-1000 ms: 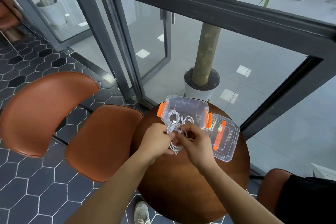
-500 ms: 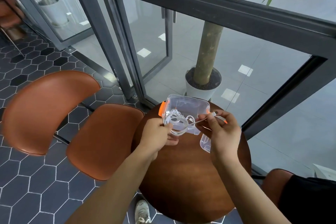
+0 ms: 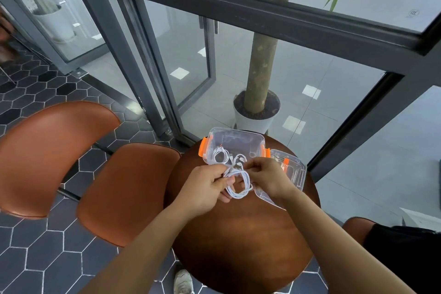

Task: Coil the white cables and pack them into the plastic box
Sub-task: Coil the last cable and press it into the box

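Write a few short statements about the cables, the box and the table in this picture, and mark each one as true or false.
1. The left hand and the right hand both grip a coiled white cable. True.
2. The plastic box is closed by its lid. False: the box is open, and the lid lies on the table to its right.
3. A second white cable lies inside the box. True.
4. The table is square and white. False: it is round and brown.
5. The gripped cable rests inside the box. False: the hands hold it over the table, on the near side of the box.
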Motion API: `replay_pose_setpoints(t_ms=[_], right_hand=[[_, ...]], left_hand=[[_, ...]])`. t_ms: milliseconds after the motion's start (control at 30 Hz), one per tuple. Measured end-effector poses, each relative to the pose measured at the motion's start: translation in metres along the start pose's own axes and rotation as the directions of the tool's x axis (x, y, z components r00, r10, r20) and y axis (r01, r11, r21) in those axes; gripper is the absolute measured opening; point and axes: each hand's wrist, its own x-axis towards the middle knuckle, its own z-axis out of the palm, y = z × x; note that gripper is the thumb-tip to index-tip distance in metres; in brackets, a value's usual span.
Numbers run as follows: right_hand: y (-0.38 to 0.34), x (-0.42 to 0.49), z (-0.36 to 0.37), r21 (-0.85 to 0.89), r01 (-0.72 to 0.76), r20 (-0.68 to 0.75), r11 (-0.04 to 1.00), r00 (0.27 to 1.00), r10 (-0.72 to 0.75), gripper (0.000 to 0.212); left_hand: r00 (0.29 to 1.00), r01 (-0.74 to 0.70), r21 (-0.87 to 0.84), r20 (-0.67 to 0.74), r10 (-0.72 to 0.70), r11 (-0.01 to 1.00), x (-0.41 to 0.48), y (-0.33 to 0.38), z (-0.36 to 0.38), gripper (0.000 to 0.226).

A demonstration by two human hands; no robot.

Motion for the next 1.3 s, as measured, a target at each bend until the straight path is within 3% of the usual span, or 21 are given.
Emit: replay_pose_setpoints(t_ms=[100,300,400,500,600,667,800,900,967,1033,1167,1300], right_hand=[[0.002,0.001,-0.001,0.12,0.062,0.199,0.991,0.976,-0.085,0.008],[0.007,-0.002,-0.01,0.43,-0.13,0.403,0.893,0.913,-0.061,0.019],[0.007,-0.008,-0.01,0.44,-0.167,0.409,0.882,0.912,-0.032,0.018],[0.003,-0.011,-0.008,0.384,-0.167,0.383,0.908,0.924,0.008,0.017],[-0.001,-0.016,-0.011,0.44,-0.209,0.43,0.873,0.903,-0.001,0.04],[-0.001,-0.02,-0.011,0.458,-0.219,0.458,0.862,0.889,-0.018,0.04],[0.003,-0.021,-0.005,0.416,-0.189,0.378,0.89,0.925,0.019,0.017],[0.002,-0.021,-0.003,0.515,-0.239,0.396,0.823,0.918,0.018,0.03],[0.003,-0.021,0.002,0.569,-0.232,0.369,0.789,0.93,0.007,0.038],[0.005,-0.021,0.01,0.516,-0.125,0.26,0.847,0.966,-0.015,0.045],[0.003,-0.027,0.024,0.233,0.17,0.04,0.958,0.982,-0.184,0.041],[0.003,-0.028,0.033,-0.115,0.409,-0.07,0.905,0.906,-0.418,0.036]], left_hand=[[0.999,0.035,-0.062,0.022,-0.033,0.997,0.001,0.004,-0.001,0.015],[0.98,0.195,-0.218,0.068,-0.185,0.956,-0.002,0.009,0.004,0.019],[0.976,0.216,-0.198,0.049,-0.211,0.956,-0.001,0.008,0.004,0.018],[0.986,0.164,-0.007,-0.029,-0.165,0.986,0.003,0.005,0.002,0.014],[0.988,0.145,0.087,-0.065,-0.139,0.986,0.003,0.007,-0.002,0.014],[0.987,0.154,0.065,-0.049,-0.151,0.986,0.002,0.008,-0.003,0.014],[0.982,0.187,-0.045,0.042,-0.185,0.981,0.0,0.008,-0.002,0.015],[0.97,0.232,-0.173,0.107,-0.216,0.957,0.0,0.008,-0.003,0.015],[0.968,0.245,-0.101,0.084,-0.237,0.964,0.001,0.004,-0.003,0.015],[0.967,0.251,0.02,0.047,-0.252,0.968,0.003,0.001,-0.001,0.016],[0.974,0.224,0.126,-0.012,-0.224,0.966,0.008,-0.002,0.0,0.02],[0.971,0.237,0.084,-0.001,-0.238,0.968,0.009,0.0,0.0,0.023]])
